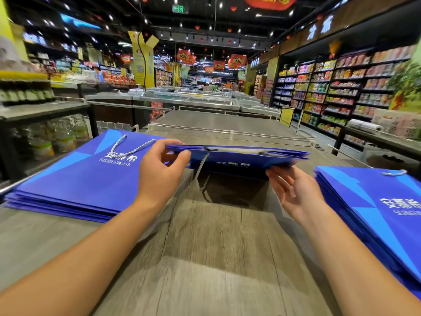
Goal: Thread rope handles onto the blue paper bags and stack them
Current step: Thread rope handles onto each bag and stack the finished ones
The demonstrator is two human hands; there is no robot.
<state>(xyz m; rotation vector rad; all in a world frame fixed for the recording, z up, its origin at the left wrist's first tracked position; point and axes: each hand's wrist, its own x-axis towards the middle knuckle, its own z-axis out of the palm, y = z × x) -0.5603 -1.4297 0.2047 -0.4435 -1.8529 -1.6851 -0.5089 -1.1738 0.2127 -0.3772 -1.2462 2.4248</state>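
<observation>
Head view: flat blue paper bag (239, 157) held edge-on above the grey wood-grain worktop (216, 247), between two stacks. Left hand (159, 169) pinching its left end, fingers curled; right hand (289, 190) supporting the right end from beneath, fingers relaxed. White twisted rope handle (201, 166) dangling, probably part-threaded. Likely next: finishing the threading, then laying onto the left stack of blue bags (75, 179); right stack of blue bags (376, 206) just beside.
</observation>
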